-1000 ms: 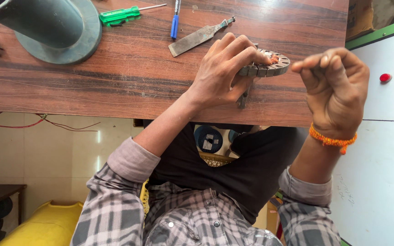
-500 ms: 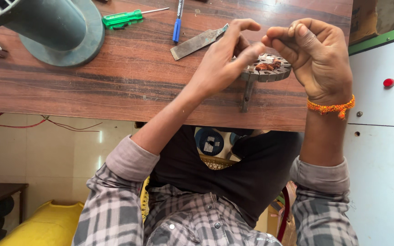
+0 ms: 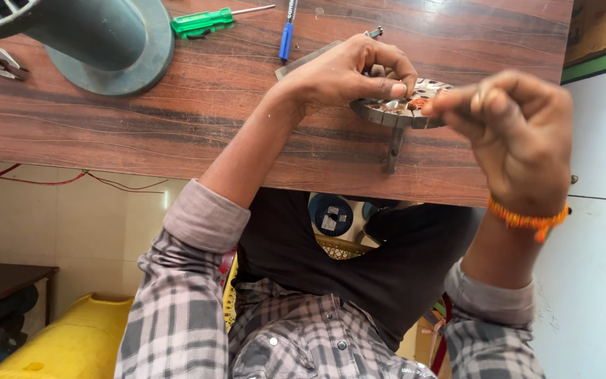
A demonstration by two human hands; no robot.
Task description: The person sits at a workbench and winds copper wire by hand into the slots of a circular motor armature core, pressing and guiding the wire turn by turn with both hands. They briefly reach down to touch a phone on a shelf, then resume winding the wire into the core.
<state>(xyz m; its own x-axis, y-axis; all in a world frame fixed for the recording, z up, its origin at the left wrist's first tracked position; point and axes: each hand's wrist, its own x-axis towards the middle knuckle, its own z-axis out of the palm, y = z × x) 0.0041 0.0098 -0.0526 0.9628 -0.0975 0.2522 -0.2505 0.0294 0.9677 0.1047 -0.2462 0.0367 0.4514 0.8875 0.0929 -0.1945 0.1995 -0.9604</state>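
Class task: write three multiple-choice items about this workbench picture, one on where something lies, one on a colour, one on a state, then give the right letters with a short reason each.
1. Where does the screwdriver lie?
A. on the wooden table, beside the grey round base
B. on the yellow thing on the floor
C. in the right hand

2. What colour is the band on the right wrist?
A. blue
B. orange
C. white

3. What is the left hand doing?
A. lying flat on the table
B. pressing its fingertips on the round metal part
C. gripping the blue pen

Key: 1 A, its green handle rests on the table right of the base. 2 B, the band is orange. 3 B, the fingers curl onto the part's rim, while the right hand pinches something too small to tell.
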